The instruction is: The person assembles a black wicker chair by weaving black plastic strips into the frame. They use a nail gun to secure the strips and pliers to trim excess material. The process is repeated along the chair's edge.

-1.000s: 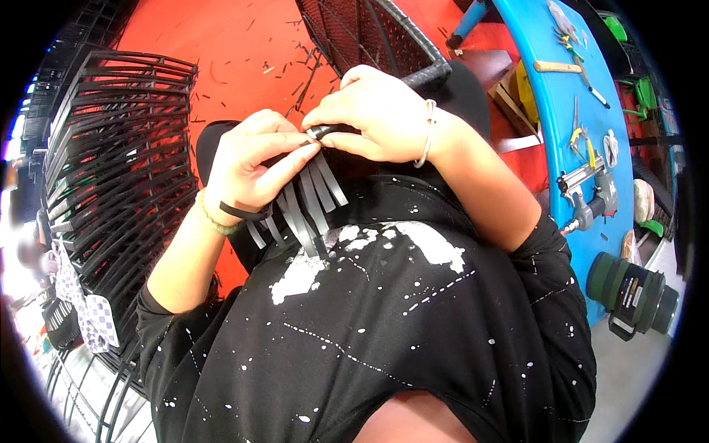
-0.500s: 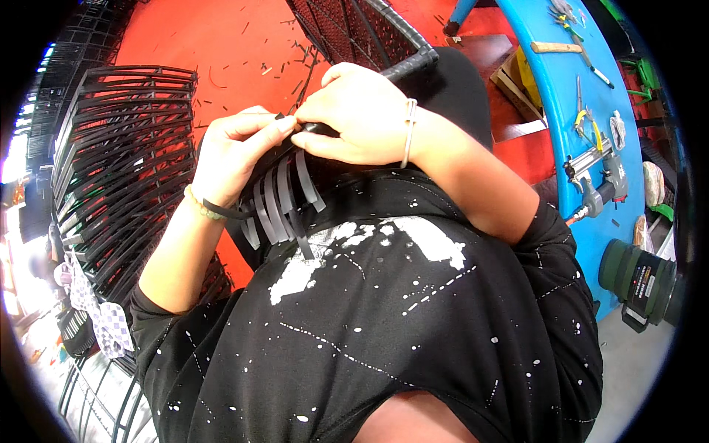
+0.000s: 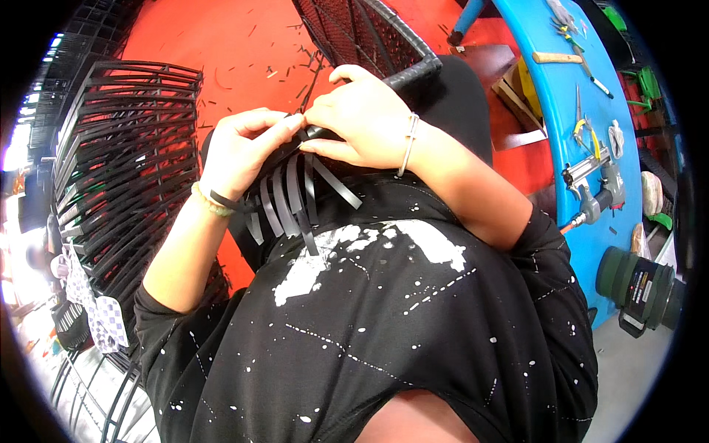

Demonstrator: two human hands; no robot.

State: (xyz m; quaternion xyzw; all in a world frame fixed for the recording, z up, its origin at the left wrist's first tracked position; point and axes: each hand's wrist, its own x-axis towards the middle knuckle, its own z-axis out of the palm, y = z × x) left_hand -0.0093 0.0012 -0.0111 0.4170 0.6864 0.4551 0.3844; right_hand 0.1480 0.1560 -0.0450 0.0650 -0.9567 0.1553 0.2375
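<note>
Over my lap a wrapped black frame (image 3: 415, 71) runs under my hands, with dark woven mesh (image 3: 347, 33) on its far part. Several flat black strips (image 3: 272, 210) hang from its near side against my shirt. My left hand (image 3: 240, 151) is closed, thumb and forefinger pinching the end of a black strip next to the frame. My right hand (image 3: 363, 122) lies over the frame, its thumb and fingers closed at the frame's edge, fingertips touching those of the left. The strip between them is mostly hidden.
A stack of black slatted frames (image 3: 140, 148) stands at the left. Short black offcuts (image 3: 251, 66) litter the red floor. On the right, a blue table (image 3: 543, 85) carries a hammer (image 3: 557, 57), yellow-handled pliers (image 3: 588, 131) and an air stapler (image 3: 602, 181). A dark green cylindrical device (image 3: 631, 284) is beside it.
One hanging strip near my right hand now slants further right. My left hand has shifted slightly right, closer to the right fingertips. Both hands stay on the frame.
</note>
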